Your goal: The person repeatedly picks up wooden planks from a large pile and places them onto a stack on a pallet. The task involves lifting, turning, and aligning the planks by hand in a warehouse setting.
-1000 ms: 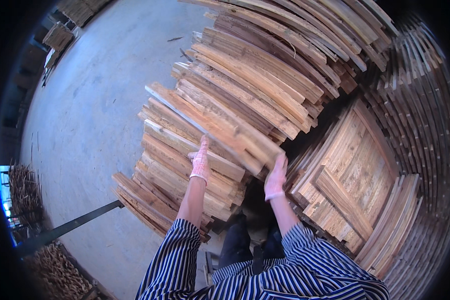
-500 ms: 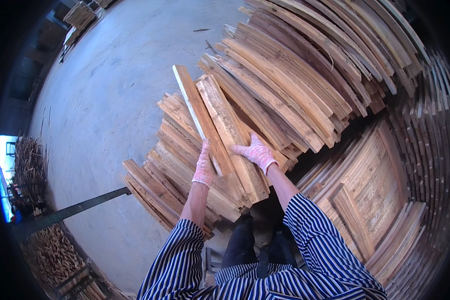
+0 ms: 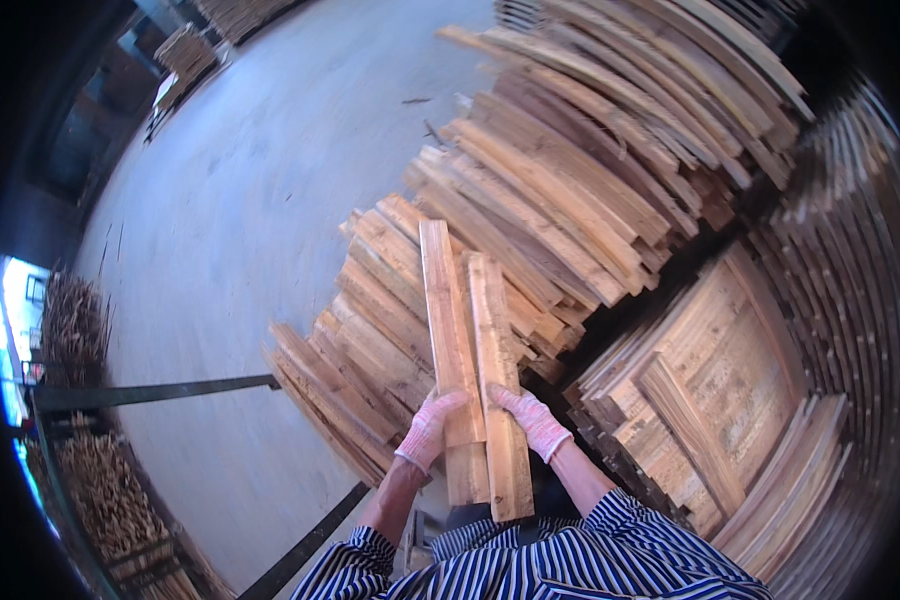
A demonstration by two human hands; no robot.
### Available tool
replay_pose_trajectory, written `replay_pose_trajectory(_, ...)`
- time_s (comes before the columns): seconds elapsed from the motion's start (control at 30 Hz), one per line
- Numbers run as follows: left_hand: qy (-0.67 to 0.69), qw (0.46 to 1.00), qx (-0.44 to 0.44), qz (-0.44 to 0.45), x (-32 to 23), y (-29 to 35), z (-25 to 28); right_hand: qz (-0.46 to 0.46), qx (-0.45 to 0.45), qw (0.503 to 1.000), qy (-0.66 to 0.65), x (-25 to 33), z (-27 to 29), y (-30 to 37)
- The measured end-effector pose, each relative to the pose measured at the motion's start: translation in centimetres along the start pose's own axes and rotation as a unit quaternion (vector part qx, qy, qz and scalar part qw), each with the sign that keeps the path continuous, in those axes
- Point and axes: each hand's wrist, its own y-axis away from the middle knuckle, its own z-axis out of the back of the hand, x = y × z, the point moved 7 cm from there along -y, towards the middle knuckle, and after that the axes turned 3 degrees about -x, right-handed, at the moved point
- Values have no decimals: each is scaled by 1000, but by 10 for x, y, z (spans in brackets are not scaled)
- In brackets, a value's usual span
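Grey floor (image 3: 230, 230) is bordered at right by a wood pile (image 3: 560, 210). Nearer, boards (image 3: 440, 310) are clasped between left hand (image 3: 428, 432) and right hand (image 3: 535, 428), thumbs on top, fingers partly hidden. Probably stiff and moderately heavy, they are best gripped along outer edges.

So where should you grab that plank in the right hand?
Probably grip the plank by its right long edge, near the middle, coming from the right, where the right hand is. It's long and narrow, and its left edge lies close beside the other plank, leaving little room there.
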Motion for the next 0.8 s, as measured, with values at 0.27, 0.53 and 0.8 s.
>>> replay_pose_trajectory(0.27,-35,988,50,-144,-47,65,-107,340,-14,930,139,146,5,127)
replay_pose_trajectory(0.53,-83,898,328,-282,-84,92,-351,580,-161,748,280,298,86,391)
replay_pose_trajectory(0.8,-232,796,517,-215,7,1,-485,593,-337,657,321,242,245,413)
